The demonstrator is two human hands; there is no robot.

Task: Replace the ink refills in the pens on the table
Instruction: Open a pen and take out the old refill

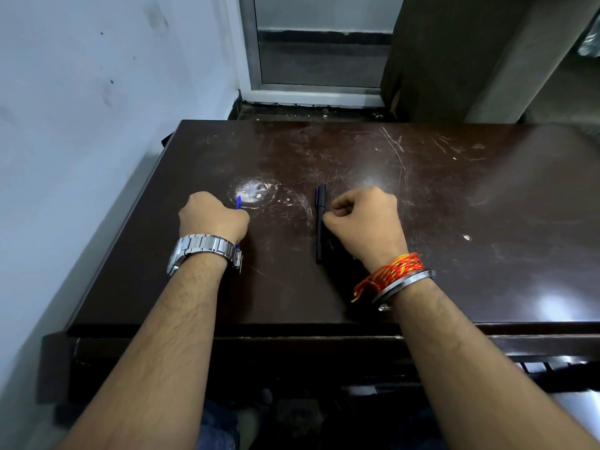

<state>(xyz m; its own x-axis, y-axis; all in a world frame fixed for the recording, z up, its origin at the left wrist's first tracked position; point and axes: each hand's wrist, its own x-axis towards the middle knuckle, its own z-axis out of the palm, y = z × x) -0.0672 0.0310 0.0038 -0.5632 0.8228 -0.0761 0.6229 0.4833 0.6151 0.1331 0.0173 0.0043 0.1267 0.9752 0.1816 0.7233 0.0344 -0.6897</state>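
Observation:
A blue pen (239,203) lies on the dark brown table (454,206), mostly hidden under my left hand (212,217); only its tip and a bit by the wrist show. My left hand is curled over it with fingers closed. A dark pen (320,222) lies lengthwise near the table's middle. My right hand (365,219) is curled in a fist right beside it, fingertips touching its right side. Whether the fingers grip the dark pen is unclear.
The scratched table stands against a pale wall (81,125) on the left. Beyond its far edge is a metal door frame (311,89) and a brown curtain (431,60). A steel watch sits on my left wrist, red thread and a bangle on my right.

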